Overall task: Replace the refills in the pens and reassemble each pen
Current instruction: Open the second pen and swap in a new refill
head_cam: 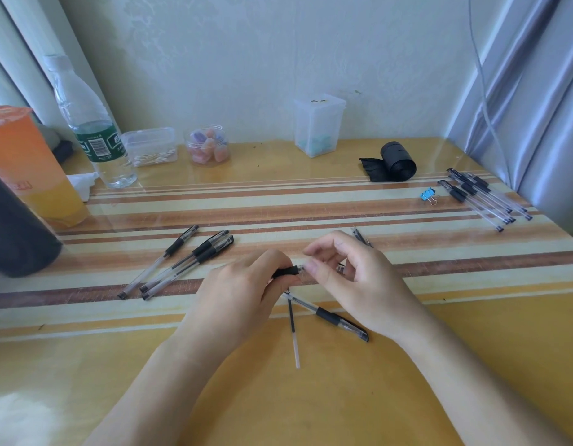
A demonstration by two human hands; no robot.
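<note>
My left hand (243,291) grips a pen (286,272) by its black rubber grip, held level above the table. My right hand (352,275) pinches the clear tip end of that same pen between thumb and forefinger. Under my hands lie a capped pen (330,317) and a loose refill (293,333) with a clear lower half. Three capped pens (182,262) rest to the left. A bundle of several pens (481,197) sits at the far right. Some small pen parts (360,236) peek out behind my right hand.
An orange drink cup (30,169), a dark cylinder (14,230) and a water bottle (92,123) stand at the left. Plastic containers (149,146), a jar (207,144) and a clear box (317,127) line the wall. A black bag roll (394,162) and a blue binder clip (428,194) lie right.
</note>
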